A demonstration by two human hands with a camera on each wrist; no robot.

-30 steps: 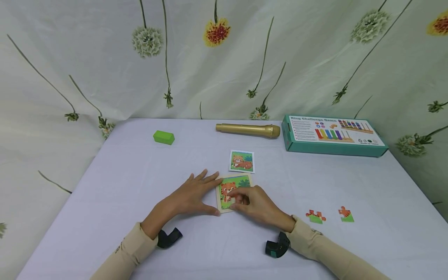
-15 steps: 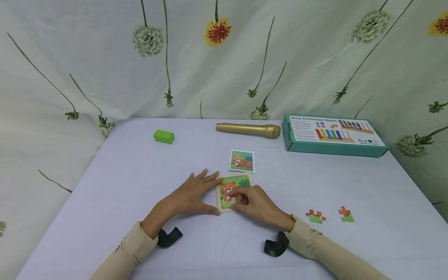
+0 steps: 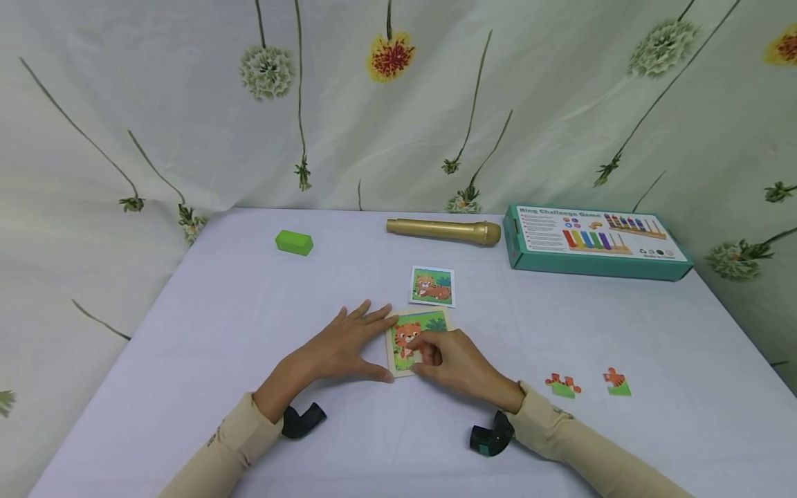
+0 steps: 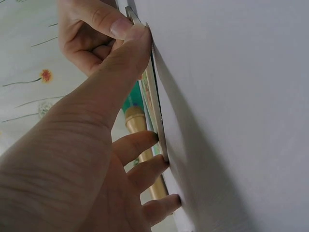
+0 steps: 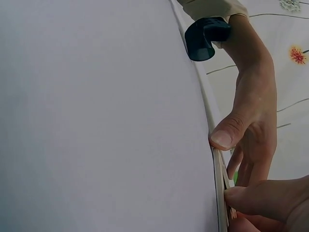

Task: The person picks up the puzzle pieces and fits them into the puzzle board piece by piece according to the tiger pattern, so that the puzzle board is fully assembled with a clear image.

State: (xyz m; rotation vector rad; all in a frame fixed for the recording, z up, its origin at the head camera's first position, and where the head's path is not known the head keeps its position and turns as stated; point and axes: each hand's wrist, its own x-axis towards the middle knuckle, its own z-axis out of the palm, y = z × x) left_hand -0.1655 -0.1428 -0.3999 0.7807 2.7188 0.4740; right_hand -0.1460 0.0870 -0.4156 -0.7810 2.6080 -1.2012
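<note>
A wooden tiger puzzle board [image 3: 405,339] lies flat on the table, its lower right part hidden by my right hand. My left hand [image 3: 339,353] lies with fingers spread along the board's left side; thumb and index finger touch its edge. Over the board, my right hand [image 3: 457,363] has curled fingers and pinches a puzzle piece, mostly covered in the head view. In the right wrist view, a thin tilted edge shows by the right thumb [image 5: 241,195]. Two loose puzzle pieces, one [image 3: 563,386] nearer and another [image 3: 617,382] farther right, lie apart from the board.
A tiger picture card [image 3: 432,286] lies just behind the board. Farther back are a green block [image 3: 294,242], a gold microphone [image 3: 443,230] and a teal game box [image 3: 598,266]. A flowered cloth [image 3: 336,124] hangs behind the white table.
Both hands keep their places on the board, and the loose pieces stay where they were. Only the head view has shifted very slightly.
</note>
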